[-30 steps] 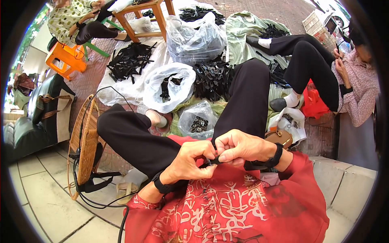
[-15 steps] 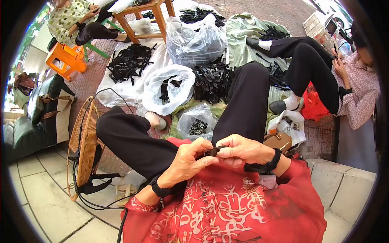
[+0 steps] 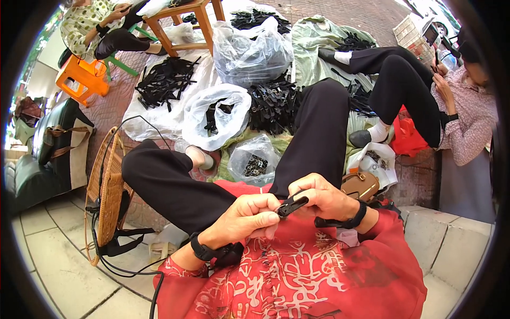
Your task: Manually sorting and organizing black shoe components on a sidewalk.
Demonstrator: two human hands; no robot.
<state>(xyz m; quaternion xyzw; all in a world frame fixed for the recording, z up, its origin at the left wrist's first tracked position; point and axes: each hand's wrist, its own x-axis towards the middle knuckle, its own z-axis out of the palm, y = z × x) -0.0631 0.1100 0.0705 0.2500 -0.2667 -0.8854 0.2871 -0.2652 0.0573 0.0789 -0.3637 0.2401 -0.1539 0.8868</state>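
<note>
Above my lap, my left hand (image 3: pixel 248 215) and my right hand (image 3: pixel 323 200) meet at a short black strap (image 3: pixel 294 206). The strap looks folded into a loop, its open end toward the right. Thumb and fingers of my left hand pinch its left end, where a small shiny bit shows, too small to make out. My right hand's fingers are bent round its other side and partly hide it. In front of my knees, a clear plastic bag (image 3: pixel 239 162) holds several small metal buckles (image 3: pixel 256 166). Beyond it lies a heap of black straps (image 3: pixel 272 106).
A white plastic bag (image 3: pixel 194 114) with black pieces stands beside the heap. Further off are another strap pile (image 3: pixel 166 81), a wooden stool (image 3: pixel 207 26) and an orange stool (image 3: pixel 82 80). A wicker basket (image 3: pixel 110 199) is at my left. Co-workers sit right (image 3: pixel 467 111) and far left (image 3: pixel 87 24).
The black strap has turned and now shows more of its length between my hands. My right hand's fingers have shifted up and curled; my left hand still pinches.
</note>
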